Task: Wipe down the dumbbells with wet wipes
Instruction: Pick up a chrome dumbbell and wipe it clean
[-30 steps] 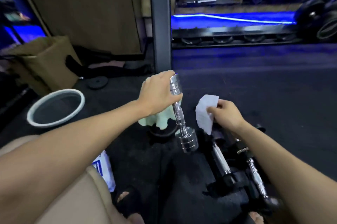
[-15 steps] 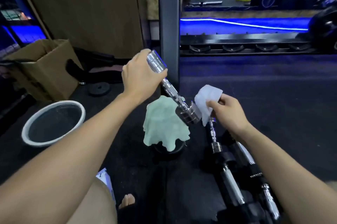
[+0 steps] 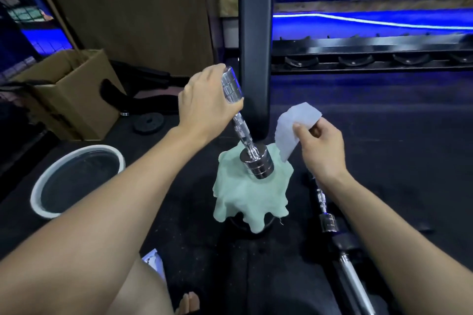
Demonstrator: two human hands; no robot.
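While the person's bare knee and toes [image 3: 190,300] sit at the near edge of the dark rubber floor [image 3: 384,135], a white wipe packet [image 3: 154,262] peeks out just beside the left forearm. Off to the right, more chrome dumbbells [image 3: 330,221] lie on the floor, running toward the near right corner, partly hidden under the right forearm. Moving up, a pale green cloth [image 3: 245,199] is draped over a dark round object, and the lower head of the chrome dumbbell [image 3: 257,162] rests on top of it, the bar tilted up and to the left. The left hand [image 3: 204,107] is wrapped around the upper head, fingers curled over the ridged chrome, holding it at that slant. Just to the right, the right hand [image 3: 320,150] pinches a white wet wipe [image 3: 294,127] between thumb and fingers, and the sheet stands up near the handle without touching it. Over on the left, a white-rimmed round bin [image 3: 76,179] sits on the floor, with a small black weight plate [image 3: 148,122] and an open cardboard box [image 3: 69,94] beyond it. Behind the dumbbell a dark upright post [image 3: 254,45] rises, and at the far edge a low black rack [image 3: 371,56] runs right beneath a blue light strip [image 3: 371,24].
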